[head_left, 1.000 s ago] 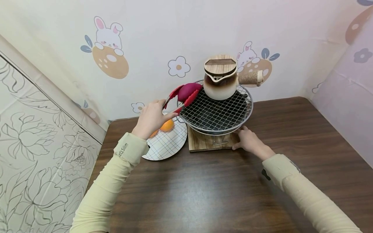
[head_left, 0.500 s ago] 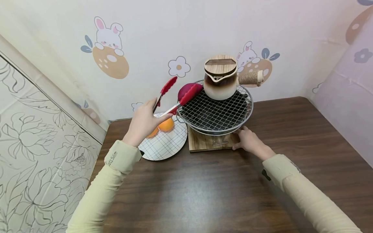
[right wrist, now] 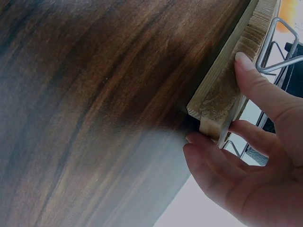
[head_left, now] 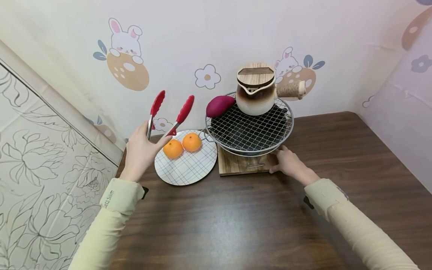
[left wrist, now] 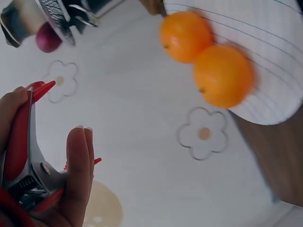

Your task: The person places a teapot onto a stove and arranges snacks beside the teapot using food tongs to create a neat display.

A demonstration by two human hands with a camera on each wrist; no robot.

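Note:
My left hand (head_left: 140,153) holds red-tipped kitchen tongs (head_left: 185,109), arms spread and nothing between the tips, left of the grill and above the plate's far left side. In the left wrist view, the tongs' red grip (left wrist: 18,142) lies against the palm. A purple sweet potato (head_left: 220,106) rests on the left of the round wire grate (head_left: 249,131), beside a lidded clay teapot (head_left: 254,101). My right hand (head_left: 291,163) grips the right corner of the wooden board (head_left: 233,165) under the grill. In the right wrist view, the thumb presses the board (right wrist: 222,90) on top, fingers around its edge.
Two oranges, one nearer (head_left: 173,149) and one farther (head_left: 192,142), sit on a round checked plate (head_left: 189,170) left of the board. The teapot's rope-wrapped handle (head_left: 288,90) points right. A patterned wall covering (head_left: 175,45) stands right behind the brown table (head_left: 216,225).
The tongs opened and released the sweet potato, which stays on the grate. My left hand drew them away leftward, uncovering the oranges. The right hand has stayed at the board.

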